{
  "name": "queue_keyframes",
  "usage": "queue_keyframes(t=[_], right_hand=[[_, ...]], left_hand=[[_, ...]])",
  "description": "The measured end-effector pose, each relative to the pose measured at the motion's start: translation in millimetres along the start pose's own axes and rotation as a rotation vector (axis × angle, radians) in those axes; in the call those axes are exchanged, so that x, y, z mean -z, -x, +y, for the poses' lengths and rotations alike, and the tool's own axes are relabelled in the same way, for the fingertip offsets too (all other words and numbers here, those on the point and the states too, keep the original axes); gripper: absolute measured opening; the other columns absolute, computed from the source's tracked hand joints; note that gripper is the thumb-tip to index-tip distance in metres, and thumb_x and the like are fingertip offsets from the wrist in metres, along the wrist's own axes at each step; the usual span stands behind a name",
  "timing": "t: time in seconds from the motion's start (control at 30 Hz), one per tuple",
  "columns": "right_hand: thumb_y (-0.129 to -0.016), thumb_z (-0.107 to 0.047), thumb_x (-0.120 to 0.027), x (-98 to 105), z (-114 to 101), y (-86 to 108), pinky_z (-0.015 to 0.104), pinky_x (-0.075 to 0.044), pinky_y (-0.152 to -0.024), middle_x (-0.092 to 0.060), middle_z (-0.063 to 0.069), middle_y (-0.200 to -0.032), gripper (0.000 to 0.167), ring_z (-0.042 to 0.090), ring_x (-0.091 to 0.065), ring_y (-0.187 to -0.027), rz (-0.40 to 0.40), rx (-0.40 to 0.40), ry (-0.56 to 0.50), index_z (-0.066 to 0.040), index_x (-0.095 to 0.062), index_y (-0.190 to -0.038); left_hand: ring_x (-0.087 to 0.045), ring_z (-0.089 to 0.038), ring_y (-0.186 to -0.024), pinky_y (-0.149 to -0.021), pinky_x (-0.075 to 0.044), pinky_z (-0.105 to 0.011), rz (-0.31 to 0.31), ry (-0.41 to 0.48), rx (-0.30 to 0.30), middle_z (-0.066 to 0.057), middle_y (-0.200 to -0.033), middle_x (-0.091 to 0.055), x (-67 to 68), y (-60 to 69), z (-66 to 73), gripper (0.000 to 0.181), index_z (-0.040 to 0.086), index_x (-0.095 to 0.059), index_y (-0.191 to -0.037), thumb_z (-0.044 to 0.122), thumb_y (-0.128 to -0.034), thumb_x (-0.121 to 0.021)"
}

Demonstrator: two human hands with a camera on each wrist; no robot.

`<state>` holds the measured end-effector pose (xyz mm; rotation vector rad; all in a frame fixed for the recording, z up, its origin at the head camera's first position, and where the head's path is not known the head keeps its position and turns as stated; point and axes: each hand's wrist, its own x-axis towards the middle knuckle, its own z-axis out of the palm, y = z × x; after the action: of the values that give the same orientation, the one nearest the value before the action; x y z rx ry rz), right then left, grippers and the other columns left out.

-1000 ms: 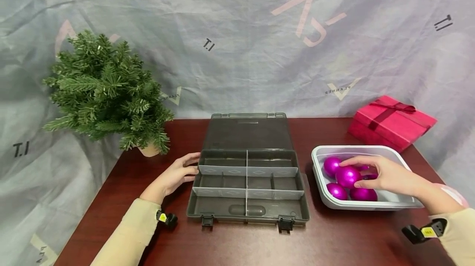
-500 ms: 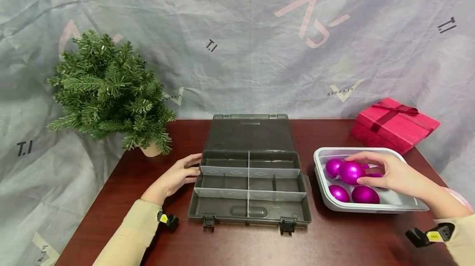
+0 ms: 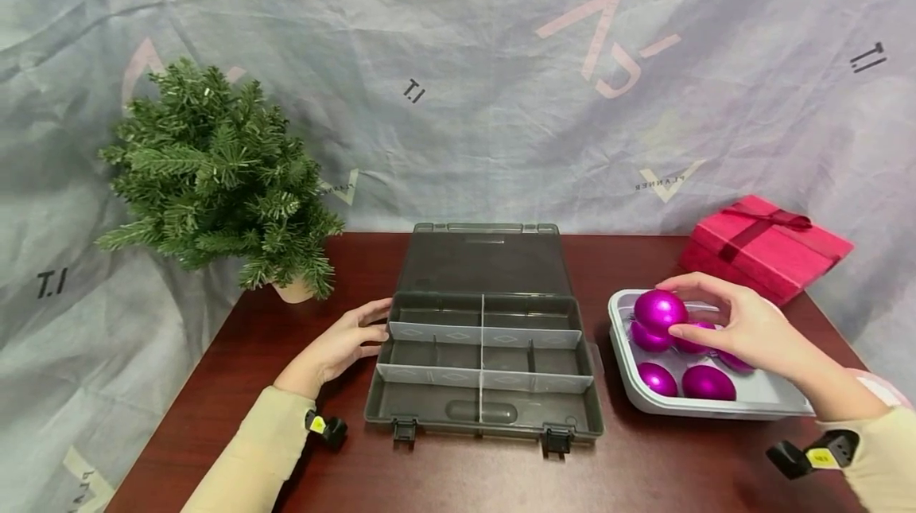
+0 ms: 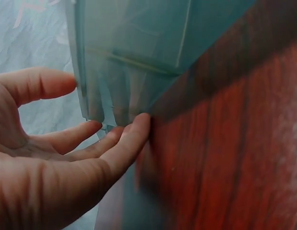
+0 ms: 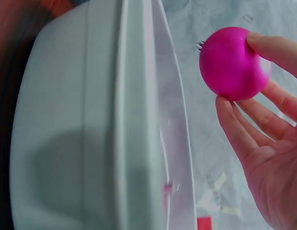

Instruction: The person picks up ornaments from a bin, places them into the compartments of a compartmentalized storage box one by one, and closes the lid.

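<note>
Between thumb and fingers my right hand (image 3: 747, 330) holds a magenta Christmas ball (image 3: 660, 312), seen in the right wrist view as a shiny ball (image 5: 232, 64) with a small silver cap. It is raised above a white plastic tub (image 3: 630, 382). Several more magenta balls (image 3: 708, 382) lie in that tub. My left hand (image 3: 347, 342) touches the left side of a dark see-through compartment box (image 3: 429, 402), whose lid lies back. In the left wrist view the fingertips (image 4: 141, 125) rest against the box wall (image 4: 138, 62), fingers fairly straight.
A small artificial fir tree (image 3: 215, 179) in a pot stands at the back left. Behind the tub, at the back right, sits a red gift box (image 3: 766, 246) with a dark ribbon. A grey cloth (image 3: 487, 99) hangs behind the table (image 3: 501, 473).
My right hand has lifted the ball from among the others and moved it slightly up and left. The left hand stays at the box. The whole head view has shifted slightly.
</note>
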<state>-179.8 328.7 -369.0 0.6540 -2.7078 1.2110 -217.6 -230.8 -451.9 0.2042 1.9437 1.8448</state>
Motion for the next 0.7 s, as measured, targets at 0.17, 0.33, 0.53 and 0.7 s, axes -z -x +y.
queue_keyframes(t=[0.17, 0.33, 0.53, 0.7], right_hand=[[-0.081, -0.008, -0.087, -12.7, -16.7, -14.0, 0.018, -0.053, -0.081, -0.069, -0.003, -0.119, 0.054, 0.006, -0.069, -0.105, -0.022, 0.041, -0.033, -0.02, -0.066, -0.129], [-0.084, -0.008, -0.085, -25.8, -35.9, -30.4, 0.025, -0.055, -0.085, -0.069, 0.002, -0.12, 0.052, 0.012, -0.07, -0.106, -0.081, 0.085, -0.125, -0.015, -0.064, -0.132], [-0.084, -0.01, -0.085, -41.2, -58.7, -52.5, 0.02, -0.051, -0.089, -0.073, 0.0, -0.115, 0.05, 0.015, -0.07, -0.105, -0.095, 0.156, -0.14, -0.016, -0.066, -0.13], [-0.086, -0.012, -0.084, -55.3, -70.9, -67.9, 0.023, -0.052, -0.09, -0.073, -0.002, -0.117, 0.049, 0.015, -0.069, -0.108, -0.122, 0.187, -0.145, -0.017, -0.066, -0.131]], left_hand=[[-0.023, -0.045, -0.148, -0.112, -0.03, -0.061, -0.011, -0.006, 0.008, -0.025, -0.164, -0.018, 0.6, -0.4, 0.8, 0.073, 0.003, -0.017, -0.163, -0.001, -0.0988, -0.052], [-0.023, -0.046, -0.147, -0.112, -0.03, -0.062, -0.019, -0.015, 0.007, -0.027, -0.164, -0.018, 0.4, -0.4, 2.0, 0.073, 0.001, -0.017, -0.162, -0.001, -0.0984, -0.053], [-0.019, -0.048, -0.148, -0.112, -0.028, -0.063, -0.027, -0.018, 0.002, -0.028, -0.164, -0.015, 0.7, 0.3, 0.8, 0.074, -0.001, -0.015, -0.162, -0.001, -0.0987, -0.052], [-0.019, -0.048, -0.148, -0.112, -0.028, -0.064, -0.026, -0.022, 0.001, -0.028, -0.164, -0.015, 1.4, 0.3, 2.7, 0.073, 0.0, -0.015, -0.162, -0.001, -0.0992, -0.051]])
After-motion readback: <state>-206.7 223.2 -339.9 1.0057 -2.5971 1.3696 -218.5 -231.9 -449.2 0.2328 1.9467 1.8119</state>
